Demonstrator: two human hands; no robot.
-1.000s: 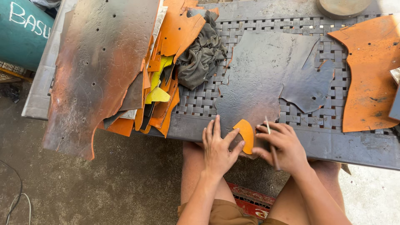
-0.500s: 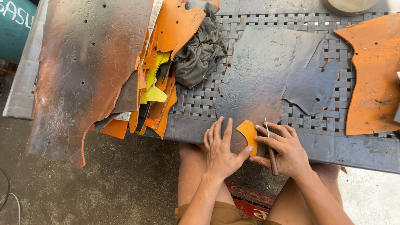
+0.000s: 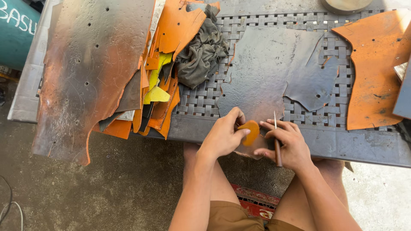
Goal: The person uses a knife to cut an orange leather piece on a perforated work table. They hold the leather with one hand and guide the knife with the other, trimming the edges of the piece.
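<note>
At the front edge of the woven metal table (image 3: pixel 342 147), we see two bare hands close together. Our left hand (image 3: pixel 222 137) is curled around a small orange piece (image 3: pixel 249 131) and pinches it with thumb and fingers. The piece sits just over the table edge, on the bottom of a big grey sheet (image 3: pixel 274 72). Our right hand (image 3: pixel 287 143) is closed around a thin tool with a brown handle (image 3: pixel 277 147). Its pointy metal tip sticks up, just beside the orange piece. To the left we see a pile of orange and yellow scraps (image 3: pixel 160 85), and a dark crumpled cloth (image 3: pixel 201 53) rests next to it. A big rusty sheet (image 3: pixel 85 72) hangs off the left side. Another orange sheet (image 3: pixel 374 72) lies on the right.
</note>
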